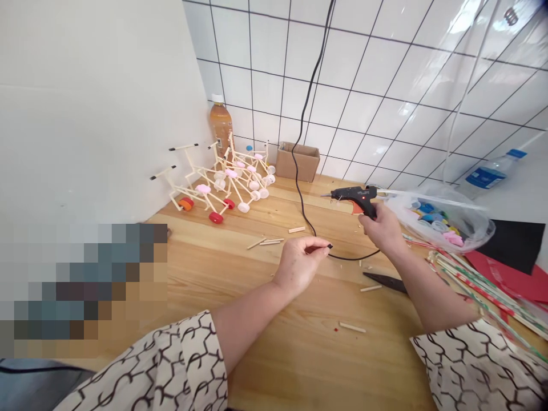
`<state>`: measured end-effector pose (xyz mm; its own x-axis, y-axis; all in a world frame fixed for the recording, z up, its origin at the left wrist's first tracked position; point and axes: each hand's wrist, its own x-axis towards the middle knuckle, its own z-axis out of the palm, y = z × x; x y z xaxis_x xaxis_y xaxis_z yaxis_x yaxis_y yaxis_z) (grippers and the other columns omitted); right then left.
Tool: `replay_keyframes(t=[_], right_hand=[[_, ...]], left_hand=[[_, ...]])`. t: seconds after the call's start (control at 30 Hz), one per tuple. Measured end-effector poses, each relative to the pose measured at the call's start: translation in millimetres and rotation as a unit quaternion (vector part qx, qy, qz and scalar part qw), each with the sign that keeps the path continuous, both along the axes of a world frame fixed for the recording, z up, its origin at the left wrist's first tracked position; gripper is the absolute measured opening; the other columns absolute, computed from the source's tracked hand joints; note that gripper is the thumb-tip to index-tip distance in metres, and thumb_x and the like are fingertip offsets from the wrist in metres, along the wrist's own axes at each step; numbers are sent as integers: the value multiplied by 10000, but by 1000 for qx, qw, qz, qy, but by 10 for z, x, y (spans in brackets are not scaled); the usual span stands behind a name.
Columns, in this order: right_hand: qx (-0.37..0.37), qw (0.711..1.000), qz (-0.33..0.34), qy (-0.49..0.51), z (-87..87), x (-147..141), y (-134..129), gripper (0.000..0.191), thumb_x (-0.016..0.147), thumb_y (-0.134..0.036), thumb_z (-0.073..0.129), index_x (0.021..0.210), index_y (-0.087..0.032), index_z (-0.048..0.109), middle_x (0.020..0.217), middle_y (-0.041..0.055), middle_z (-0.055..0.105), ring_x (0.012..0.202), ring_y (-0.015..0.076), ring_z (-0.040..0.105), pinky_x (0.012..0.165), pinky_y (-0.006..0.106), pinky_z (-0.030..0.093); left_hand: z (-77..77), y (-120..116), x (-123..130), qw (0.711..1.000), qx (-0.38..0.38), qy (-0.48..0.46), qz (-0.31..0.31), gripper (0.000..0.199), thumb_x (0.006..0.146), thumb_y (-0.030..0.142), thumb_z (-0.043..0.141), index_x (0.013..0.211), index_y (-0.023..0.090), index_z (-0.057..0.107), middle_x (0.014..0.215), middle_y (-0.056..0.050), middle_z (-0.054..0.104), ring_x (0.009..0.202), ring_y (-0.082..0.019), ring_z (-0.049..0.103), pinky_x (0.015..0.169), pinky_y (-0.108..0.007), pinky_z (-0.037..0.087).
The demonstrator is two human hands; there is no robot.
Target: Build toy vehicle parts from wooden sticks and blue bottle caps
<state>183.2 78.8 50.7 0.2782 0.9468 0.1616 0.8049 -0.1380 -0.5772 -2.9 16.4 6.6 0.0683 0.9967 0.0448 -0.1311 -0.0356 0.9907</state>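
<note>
My right hand [384,228] is closed round the handle of a black hot glue gun [353,194]. The gun has an orange trigger and a lit red light, and its nozzle points left above the table. A clear glue stick [402,195] sticks out of its back. Lower and to the left, my left hand [299,261] pinches a small black piece [330,246] between thumb and fingertips. Whether the piece is joined to anything inside the fingers is hidden. The gun's black cord [351,258] runs on the table behind my left hand.
Little stick-built bicycles [203,189] with bottle-cap wheels stand at the back left, by a brown drink bottle [221,123]. A cardboard box [298,162] sits against the tiles. At right are a bag of caps [475,228], scissors [385,281], wrapped sticks [479,285] and red sheets [524,279].
</note>
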Motion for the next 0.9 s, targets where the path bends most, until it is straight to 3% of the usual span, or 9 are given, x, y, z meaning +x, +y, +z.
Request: replay_keyframes(t=[0.1, 0.17, 0.27, 0.43, 0.53, 0.7, 0.9], right_hand=[[28, 998, 31, 42, 112, 4, -276, 138, 774, -325, 490, 750, -200, 543, 550, 2, 537, 534, 167, 507, 509, 287, 375], [69, 984, 93, 134, 155, 41, -464, 209, 807, -331, 464, 634, -219, 502, 540, 1, 517, 541, 155, 484, 534, 288, 375], [84, 966, 100, 224, 170, 111, -723, 209, 808, -375, 529, 663, -226, 546, 599, 9, 552, 582, 157, 491, 543, 286, 374], [10, 922, 123, 367, 123, 172, -1040, 241, 718, -393, 669, 891, -225, 662, 831, 69, 676, 588, 165, 522, 553, 313, 426], [-27, 921, 153, 357, 45, 234, -1138, 329, 733, -408, 661, 1011, -232, 671, 902, 93, 686, 608, 183, 528, 578, 336, 438], [-53, 951, 178, 246, -112, 357, -1203, 355, 743, -422, 650, 1049, -244, 673, 794, 69, 672, 631, 203, 536, 537, 316, 433], [-12, 967, 196, 160, -148, 263, -1263, 255, 780, -394, 618, 997, -270, 665, 1006, 37, 680, 950, 248, 601, 731, 288, 509]], left_hand=[[-23, 23, 9, 999, -25, -36, 4, 110, 648, 173, 675, 741, 161, 733, 660, -28, 685, 564, -111, 564, 476, -209, 407], [-22, 32, 15, 997, -54, -56, 2, 109, 641, 170, 681, 736, 159, 731, 620, -17, 661, 529, -99, 530, 467, -208, 389], [-4, 39, 17, 993, -90, -79, 2, 103, 635, 145, 678, 725, 154, 728, 571, 0, 625, 500, -89, 488, 468, -210, 372], [28, 54, 5, 989, -92, -111, 15, 92, 637, 129, 675, 716, 143, 720, 559, 5, 610, 486, -75, 459, 480, -215, 351], [40, 65, -2, 986, -97, -132, 19, 88, 627, 126, 682, 707, 142, 716, 565, 6, 613, 492, -72, 466, 496, -221, 366], [47, 78, -2, 981, -116, -154, 29, 85, 608, 113, 693, 687, 138, 709, 567, 6, 621, 491, -69, 477, 498, -223, 390], [69, 72, -7, 979, -126, -155, 30, 94, 614, 93, 693, 693, 138, 715, 570, 3, 624, 498, -70, 488, 504, -221, 400]])
